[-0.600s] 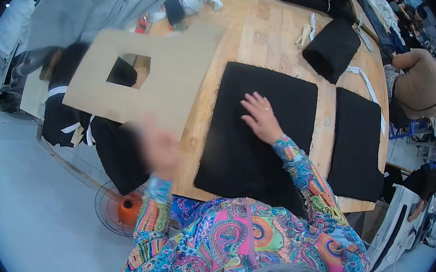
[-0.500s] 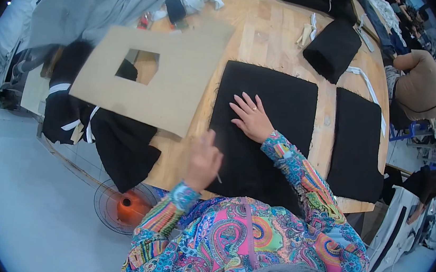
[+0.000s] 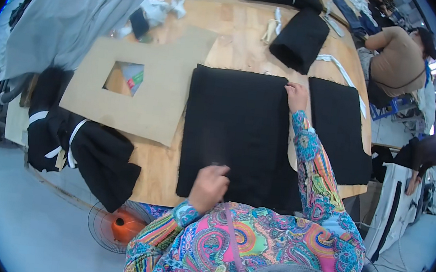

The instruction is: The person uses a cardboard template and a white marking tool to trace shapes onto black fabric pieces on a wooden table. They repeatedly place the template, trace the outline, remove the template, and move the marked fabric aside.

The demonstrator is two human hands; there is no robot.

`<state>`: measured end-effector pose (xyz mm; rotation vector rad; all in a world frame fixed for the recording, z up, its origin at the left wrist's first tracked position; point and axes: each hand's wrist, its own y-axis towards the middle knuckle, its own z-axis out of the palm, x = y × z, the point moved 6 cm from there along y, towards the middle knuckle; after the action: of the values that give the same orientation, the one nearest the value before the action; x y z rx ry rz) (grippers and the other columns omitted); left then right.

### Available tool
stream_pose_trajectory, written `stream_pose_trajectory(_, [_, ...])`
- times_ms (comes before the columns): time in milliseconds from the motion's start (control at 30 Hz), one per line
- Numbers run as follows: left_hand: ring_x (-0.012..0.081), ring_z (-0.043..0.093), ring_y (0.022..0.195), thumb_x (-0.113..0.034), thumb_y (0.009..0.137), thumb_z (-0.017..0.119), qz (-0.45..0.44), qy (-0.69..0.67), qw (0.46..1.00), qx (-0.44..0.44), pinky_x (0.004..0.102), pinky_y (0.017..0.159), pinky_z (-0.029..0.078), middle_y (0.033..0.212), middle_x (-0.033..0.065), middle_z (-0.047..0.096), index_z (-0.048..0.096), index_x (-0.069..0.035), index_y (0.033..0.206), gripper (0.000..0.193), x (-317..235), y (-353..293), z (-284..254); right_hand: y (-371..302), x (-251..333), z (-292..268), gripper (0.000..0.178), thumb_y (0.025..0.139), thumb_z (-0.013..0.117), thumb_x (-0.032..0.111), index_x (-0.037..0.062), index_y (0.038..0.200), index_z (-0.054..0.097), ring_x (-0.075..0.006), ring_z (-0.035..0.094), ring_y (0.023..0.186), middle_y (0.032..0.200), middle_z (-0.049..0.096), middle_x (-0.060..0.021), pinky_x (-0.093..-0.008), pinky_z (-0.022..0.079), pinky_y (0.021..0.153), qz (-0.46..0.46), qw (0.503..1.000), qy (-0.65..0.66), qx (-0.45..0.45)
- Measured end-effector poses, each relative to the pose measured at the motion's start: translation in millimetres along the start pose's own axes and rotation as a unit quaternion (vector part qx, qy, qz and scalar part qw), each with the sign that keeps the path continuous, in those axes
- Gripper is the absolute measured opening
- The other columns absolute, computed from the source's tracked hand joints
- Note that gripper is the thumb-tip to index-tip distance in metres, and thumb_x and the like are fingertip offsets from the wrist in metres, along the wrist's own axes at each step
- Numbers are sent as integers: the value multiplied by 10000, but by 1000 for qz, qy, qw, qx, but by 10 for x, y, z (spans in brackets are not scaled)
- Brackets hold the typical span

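A stack of black fabric panels (image 3: 241, 117) lies flat on the wooden table in front of me. My right hand (image 3: 297, 95) is closed at its far right corner, fingers pinching the edge of the cloth. Over the near part of the panels is my left hand (image 3: 209, 187), its fingers curled together; whatever it holds, if anything, is too small and blurred to name. Left of the panels rests a large tan cardboard pattern (image 3: 152, 105) with a cut-out window.
Another black panel (image 3: 333, 127) lies to the right, with a rolled black cloth (image 3: 301, 41) beyond it. Black fabric with white bands (image 3: 100, 147) hangs off the left edge above an orange fan (image 3: 126, 225). A grey cloth (image 3: 89, 21) drapes at far left. Another person (image 3: 396, 59) sits at right.
My right hand has moved from lying flat on the fabric to its far right corner and closed there. My left hand has moved down toward me. The whole view has shifted slightly.
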<state>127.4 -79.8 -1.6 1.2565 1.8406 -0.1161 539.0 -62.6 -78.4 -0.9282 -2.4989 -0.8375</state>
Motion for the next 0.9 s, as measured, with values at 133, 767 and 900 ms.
stream_pose_trajectory(133, [275,566,846,-79,719,660,139,-141,957,212,388,756,456,890,75,575,505,-81,817,183,-402,404,934,191,-125,135,242,717,727,298,133,894,718,-271,569,915,870,636,-99,-388,441,819,40,993,48,97])
stream_pose_trajectory(767, [300,584,732,-63,707,614,150,-207,914,316,399,682,460,728,110,571,541,-63,786,107,-837,393,1860,194,14,330,119,738,726,186,99,755,647,-310,494,1010,996,575,-73,-419,403,868,-22,999,-20,30])
stream_pose_trajectory(900, [291,580,762,-74,715,616,162,-214,911,313,397,696,457,746,106,573,546,-61,796,107,-904,431,1880,249,-108,284,127,728,728,163,88,746,627,-287,500,981,962,572,-74,-411,370,861,-83,996,-10,6])
